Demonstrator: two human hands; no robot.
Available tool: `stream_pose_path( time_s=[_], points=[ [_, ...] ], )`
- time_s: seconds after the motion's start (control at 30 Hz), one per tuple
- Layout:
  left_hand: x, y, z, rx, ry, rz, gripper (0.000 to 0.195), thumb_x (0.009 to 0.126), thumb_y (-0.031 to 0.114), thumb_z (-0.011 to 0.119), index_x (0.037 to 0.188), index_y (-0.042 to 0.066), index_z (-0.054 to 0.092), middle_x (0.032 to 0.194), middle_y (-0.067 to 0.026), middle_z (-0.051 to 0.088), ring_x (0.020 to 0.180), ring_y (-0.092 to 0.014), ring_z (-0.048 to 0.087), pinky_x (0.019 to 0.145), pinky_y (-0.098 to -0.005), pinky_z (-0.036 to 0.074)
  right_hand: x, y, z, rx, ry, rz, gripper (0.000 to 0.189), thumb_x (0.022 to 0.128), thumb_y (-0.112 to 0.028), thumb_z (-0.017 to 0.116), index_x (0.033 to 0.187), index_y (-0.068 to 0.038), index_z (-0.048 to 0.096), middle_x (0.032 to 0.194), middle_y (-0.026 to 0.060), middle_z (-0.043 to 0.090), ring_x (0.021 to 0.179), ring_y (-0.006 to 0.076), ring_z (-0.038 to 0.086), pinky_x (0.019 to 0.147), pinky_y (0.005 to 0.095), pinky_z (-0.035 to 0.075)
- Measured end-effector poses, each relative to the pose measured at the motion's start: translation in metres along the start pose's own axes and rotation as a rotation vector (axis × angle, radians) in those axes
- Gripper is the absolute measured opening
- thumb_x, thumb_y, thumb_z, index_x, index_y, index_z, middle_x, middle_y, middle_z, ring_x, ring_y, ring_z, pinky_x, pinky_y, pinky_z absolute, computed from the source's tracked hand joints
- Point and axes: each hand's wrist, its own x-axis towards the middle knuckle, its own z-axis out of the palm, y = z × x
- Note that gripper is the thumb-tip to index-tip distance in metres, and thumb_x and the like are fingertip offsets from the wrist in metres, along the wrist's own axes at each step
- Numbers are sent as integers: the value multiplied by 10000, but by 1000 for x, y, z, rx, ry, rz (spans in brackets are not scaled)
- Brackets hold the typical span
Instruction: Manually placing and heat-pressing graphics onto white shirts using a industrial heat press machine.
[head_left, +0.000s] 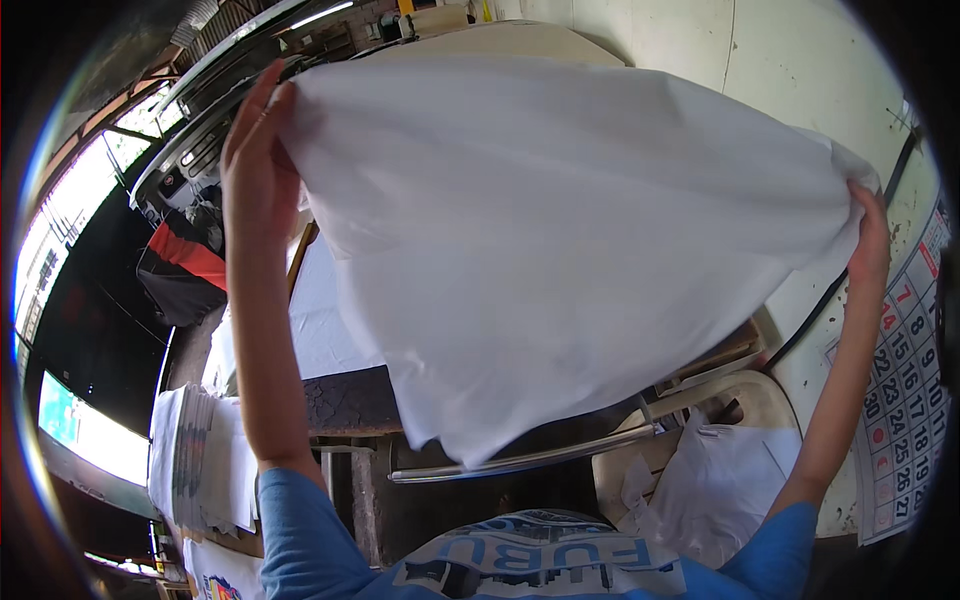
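Observation:
Between my two raised hands a large sheet of white fabric (555, 225) is spread wide, its lower edge hanging in loose points. My left hand (262, 157) grips the upper left corner, thumb and fingers pinched at the edge. At the far right, my right hand (868, 232) holds the opposite upper corner, where the cloth folds over. Under the fabric, a worktable (349, 401) with a dark, worn edge is partly hidden. A pale flat sheet (322, 315) lies on it, left of the hanging cloth.
A stack of folded white cloth (199, 457) stands at the lower left. A plastic chair (757, 394) holds a white plastic bag (720, 480), with a metal bar (525, 457) beside it. A wall calendar (904, 375) hangs at right near a black cable (814, 322).

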Motion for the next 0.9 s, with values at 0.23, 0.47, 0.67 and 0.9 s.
stream_pose_path(
  time_s=[0.23, 0.47, 0.67, 0.9],
  points=[
    [18, 6, -30, 50, 53, 4, 287, 880, 102, 465, 1153, 21, 506, 951, -57, 592, 838, -96, 567, 740, -211, 463, 23, -32, 55, -429, 19, -235, 426, 785, -207, 541, 1154, 0, 495, 1082, 94, 546, 999, 164, 507, 860, 241, 383],
    [56, -48, -20, 118, 42, -177, 305, 842, 102, 489, 1138, 39, 530, 998, -43, 578, 884, -105, 551, 799, -232, 449, 122, 34, 63, -60, -122, -83, 397, 824, -284, 501, 1096, 1, 545, 1060, 89, 558, 951, 165, 533, 849, 261, 400],
    [68, -204, -12, 176, -89, -765, 361, 769, 50, 563, 1124, -5, 525, 1061, -92, 544, 887, -137, 542, 766, -255, 463, 193, 186, 101, -95, -415, 336, 302, 837, -247, 507, 1018, -12, 563, 963, 81, 579, 908, 172, 538, 832, 292, 412],
    [138, -269, 13, 181, 285, -253, 498, 791, 4, 522, 1269, 15, 382, 1089, -133, 519, 806, -175, 564, 643, -273, 469, 244, 234, 158, 555, -409, 91, 371, 892, -228, 455, 1133, 53, 441, 1136, 116, 494, 1081, 201, 440, 955, 307, 306]
  ],
)
